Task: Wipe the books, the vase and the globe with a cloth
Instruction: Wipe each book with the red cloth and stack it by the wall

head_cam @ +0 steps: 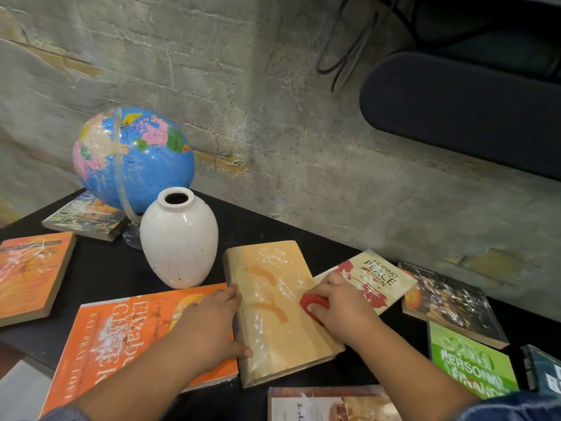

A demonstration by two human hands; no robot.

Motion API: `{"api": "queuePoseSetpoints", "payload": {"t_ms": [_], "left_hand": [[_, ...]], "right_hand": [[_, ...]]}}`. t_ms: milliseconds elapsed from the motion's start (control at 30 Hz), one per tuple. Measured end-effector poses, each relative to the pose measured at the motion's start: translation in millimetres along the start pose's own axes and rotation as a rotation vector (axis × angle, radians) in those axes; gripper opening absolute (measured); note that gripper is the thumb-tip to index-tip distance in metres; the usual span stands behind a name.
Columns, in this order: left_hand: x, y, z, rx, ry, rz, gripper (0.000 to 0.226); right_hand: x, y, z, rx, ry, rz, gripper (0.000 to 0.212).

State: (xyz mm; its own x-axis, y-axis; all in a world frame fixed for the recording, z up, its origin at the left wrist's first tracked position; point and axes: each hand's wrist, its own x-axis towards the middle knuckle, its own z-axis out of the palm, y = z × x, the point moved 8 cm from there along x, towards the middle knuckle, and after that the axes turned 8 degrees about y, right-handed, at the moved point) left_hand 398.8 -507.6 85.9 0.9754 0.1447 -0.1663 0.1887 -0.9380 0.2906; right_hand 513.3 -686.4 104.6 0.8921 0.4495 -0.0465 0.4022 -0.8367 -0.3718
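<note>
A tan book lies in the middle of the black table, its cover streaked with white smears. My left hand holds its left edge, thumb on the cover. My right hand grips a red cloth pressed on the book's right side. Behind stand a white vase and a blue globe, both smudged. A large orange book lies under my left forearm.
Several other smeared books lie around: an orange one at left, one beneath the globe, a "Filipino Peace Women" book, a dark one, a green one. A concrete wall backs the table; a dark chair is at upper right.
</note>
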Motion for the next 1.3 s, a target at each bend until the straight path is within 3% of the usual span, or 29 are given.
{"api": "queuePoseSetpoints", "payload": {"t_ms": [100, 533, 700, 833, 1000, 1200, 1300], "left_hand": [[0.3, -0.4, 0.6, 0.011, 0.003, -0.002, 0.104], [-1.6, -1.3, -0.1, 0.010, -0.001, -0.012, 0.103], [-0.9, -0.6, -0.6, 0.024, -0.009, -0.011, 0.102], [-0.9, -1.3, 0.2, 0.017, -0.010, -0.013, 0.103], [-0.4, -1.2, 0.2, 0.021, -0.009, -0.016, 0.103], [-1.1, -1.2, -1.0, 0.014, -0.008, -0.013, 0.102], [-0.3, -1.1, -0.8, 0.013, -0.004, -0.015, 0.103]], "right_hand": [[10.6, -4.7, -0.8, -0.051, 0.063, 0.004, 0.034], [29.4, -7.5, 3.3, -0.062, -0.006, -0.077, 0.031], [44.7, -15.7, 2.2, -0.179, 0.054, -0.068, 0.031], [43.9, -12.2, 5.4, -0.102, -0.010, -0.082, 0.030], [56.4, -22.2, 4.0, -0.215, 0.026, -0.072, 0.032], [41.5, -21.4, 3.9, -0.054, -0.115, -0.129, 0.027], [42.0, -22.5, 2.6, -0.094, -0.069, -0.108, 0.026]]}}
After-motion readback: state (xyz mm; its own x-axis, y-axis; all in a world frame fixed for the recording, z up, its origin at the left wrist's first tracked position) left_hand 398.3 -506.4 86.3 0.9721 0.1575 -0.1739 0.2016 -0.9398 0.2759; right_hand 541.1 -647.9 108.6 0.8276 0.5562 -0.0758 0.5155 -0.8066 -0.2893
